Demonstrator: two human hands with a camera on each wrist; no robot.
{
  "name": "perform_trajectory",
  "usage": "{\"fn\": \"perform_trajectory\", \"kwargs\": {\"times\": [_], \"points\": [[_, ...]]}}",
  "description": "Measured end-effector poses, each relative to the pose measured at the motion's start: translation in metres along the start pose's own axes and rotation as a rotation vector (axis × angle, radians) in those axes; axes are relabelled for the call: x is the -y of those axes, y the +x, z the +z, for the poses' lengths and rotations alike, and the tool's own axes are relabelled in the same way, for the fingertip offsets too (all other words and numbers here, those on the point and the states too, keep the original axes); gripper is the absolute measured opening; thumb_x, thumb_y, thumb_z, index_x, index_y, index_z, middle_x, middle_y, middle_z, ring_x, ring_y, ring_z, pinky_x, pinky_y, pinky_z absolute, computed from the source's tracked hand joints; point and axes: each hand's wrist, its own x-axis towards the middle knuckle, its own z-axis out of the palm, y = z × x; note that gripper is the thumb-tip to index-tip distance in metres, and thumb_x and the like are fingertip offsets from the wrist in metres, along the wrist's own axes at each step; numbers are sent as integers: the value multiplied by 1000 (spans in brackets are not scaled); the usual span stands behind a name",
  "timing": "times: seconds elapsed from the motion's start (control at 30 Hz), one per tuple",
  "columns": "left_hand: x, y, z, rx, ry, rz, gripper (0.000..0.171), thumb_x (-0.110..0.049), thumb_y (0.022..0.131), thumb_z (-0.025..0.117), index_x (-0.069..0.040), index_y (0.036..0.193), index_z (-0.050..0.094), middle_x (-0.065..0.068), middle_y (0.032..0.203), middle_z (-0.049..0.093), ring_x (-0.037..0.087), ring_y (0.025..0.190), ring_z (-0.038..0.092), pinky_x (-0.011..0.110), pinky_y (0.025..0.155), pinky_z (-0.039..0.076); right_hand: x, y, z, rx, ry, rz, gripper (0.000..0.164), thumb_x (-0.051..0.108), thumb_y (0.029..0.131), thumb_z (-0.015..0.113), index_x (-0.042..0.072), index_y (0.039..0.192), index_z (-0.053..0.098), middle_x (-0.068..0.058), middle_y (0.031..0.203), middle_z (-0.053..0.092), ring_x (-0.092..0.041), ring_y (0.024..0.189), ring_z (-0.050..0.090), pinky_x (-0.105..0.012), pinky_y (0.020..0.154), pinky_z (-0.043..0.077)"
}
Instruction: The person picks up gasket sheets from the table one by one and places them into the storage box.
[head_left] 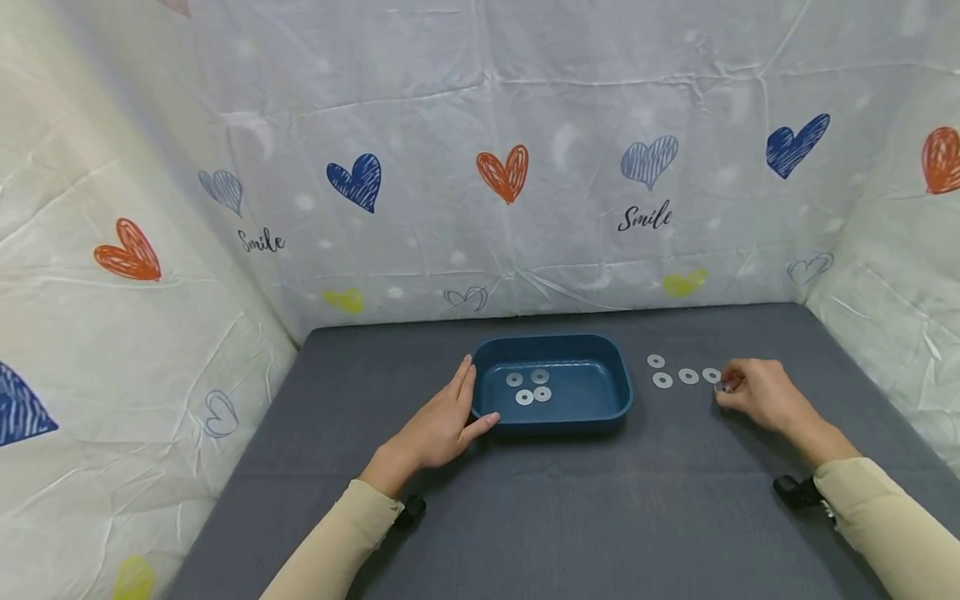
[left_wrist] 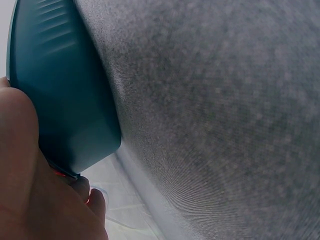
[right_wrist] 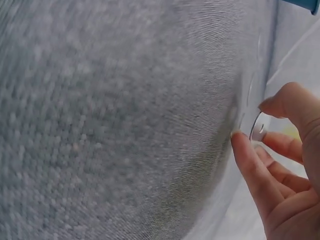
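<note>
A blue rectangular tray [head_left: 553,427] sits on the table with several flat metal washers [head_left: 524,397] inside. My left hand [head_left: 438,421] rests against the tray's left end, fingers straight along the side and thumb at the front rim. In the left wrist view, that hand touches the tray wall [left_wrist: 65,95]. Right of the tray, my right hand [head_left: 765,396] pinches a washer [right_wrist: 258,128] on edge between thumb and fingertips. Several more washers [head_left: 688,377] lie flat on the table between the tray and the right hand.
A dark grey cloth [head_left: 600,517] covers the table. White curtains [head_left: 420,100] printed with hearts stand behind it and along both sides. A black strap device [head_left: 797,492] is on the right wrist, and another [head_left: 410,511] on the left.
</note>
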Motion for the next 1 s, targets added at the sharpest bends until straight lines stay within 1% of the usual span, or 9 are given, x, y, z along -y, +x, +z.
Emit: {"fn": "perform_trajectory", "kwargs": {"times": [0.27,0.37,0.5,0.7,0.87,1.0], "points": [[1,0,1,10,6,-1,99,-71,102,33,-1,163,0,14,172,-8,29,157,11,48,123,22,7,-2,-4,16,45,-29,10,7,81,78,3,89,73,3,74,67,-10,68,59,-32,63,49],[1,1,0,0,6,8,98,-69,103,35,0,163,1,15,171,-8,31,157,12,49,123,23,12,-1,-6,16,57,-45,10,8,82,78,4,90,74,4,75,67,-9,67,60,-31,62,50],[1,1,-2,-13,6,13,98,-68,103,36,1,163,2,16,171,-7,31,157,13,49,123,24,22,3,-10,24,71,-55,11,8,84,76,3,94,75,2,77,69,-10,68,60,-31,60,50],[0,2,-2,-2,11,3,98,-69,103,34,1,163,2,16,172,-5,30,157,12,48,123,24,33,4,-13,38,79,-65,10,8,85,76,4,94,76,0,79,69,-10,67,61,-30,59,50],[0,2,-1,1,12,-2,99,-71,102,33,0,163,2,17,172,-4,29,157,12,48,123,23,40,4,-14,52,94,-83,12,8,86,77,3,97,76,0,82,70,-11,69,62,-31,60,51],[0,1,0,-4,9,0,99,-71,102,34,0,163,3,17,172,-3,29,157,12,48,123,23,47,5,-15,42,92,-102,12,8,86,77,3,97,76,0,82,69,-11,69,62,-31,61,52]]}}
